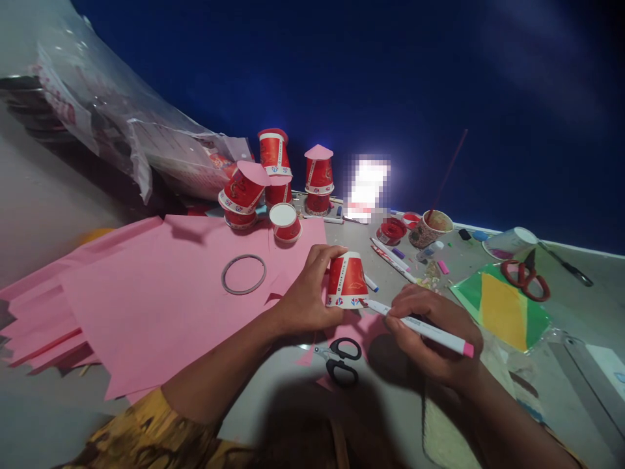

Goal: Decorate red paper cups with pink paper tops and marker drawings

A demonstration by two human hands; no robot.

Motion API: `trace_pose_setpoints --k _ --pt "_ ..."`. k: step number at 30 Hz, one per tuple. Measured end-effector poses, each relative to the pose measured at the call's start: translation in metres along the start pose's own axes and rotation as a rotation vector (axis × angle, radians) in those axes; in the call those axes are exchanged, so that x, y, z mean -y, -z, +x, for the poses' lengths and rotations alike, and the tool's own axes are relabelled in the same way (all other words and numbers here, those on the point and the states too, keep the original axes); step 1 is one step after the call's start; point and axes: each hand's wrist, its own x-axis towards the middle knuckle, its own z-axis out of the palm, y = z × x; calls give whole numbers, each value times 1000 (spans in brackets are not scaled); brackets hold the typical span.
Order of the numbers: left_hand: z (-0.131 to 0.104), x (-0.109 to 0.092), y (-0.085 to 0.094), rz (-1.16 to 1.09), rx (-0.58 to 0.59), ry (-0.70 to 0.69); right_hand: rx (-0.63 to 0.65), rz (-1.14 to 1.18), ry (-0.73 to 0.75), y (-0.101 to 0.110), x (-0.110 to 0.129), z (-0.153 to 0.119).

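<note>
Upside down in front of me, a red paper cup is held by my left hand, thumb below and fingers over its top. Around the cup's white rim run small blue and red marks. My right hand grips a white marker pen with a pink end; its tip meets the rim's right side. Black-handled scissors lie just below the cup, beside scraps of pink paper. To the left, a grey ring rests on large pink paper sheets.
Stacked red cups with pink paper tops stand at the back. A paint jar, a cup with a stick and several markers lie right of centre. Red-handled scissors rest on coloured sheets. A plastic bag is upper left.
</note>
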Motion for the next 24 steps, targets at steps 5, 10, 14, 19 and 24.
trace_pose_setpoints --k 5,10,14,19,24 --pt "1 -1 0 3 5 7 -7 54 -36 2 -2 -5" --pt "1 0 1 43 12 -26 -28 55 -101 2 -3 -7" --pt "0 1 1 61 34 -43 -12 82 -137 2 -4 -6" --pt "1 2 0 53 49 -32 23 131 -138 1 -5 -5" --pt "1 2 1 59 55 -45 61 139 -127 0 -4 -6"
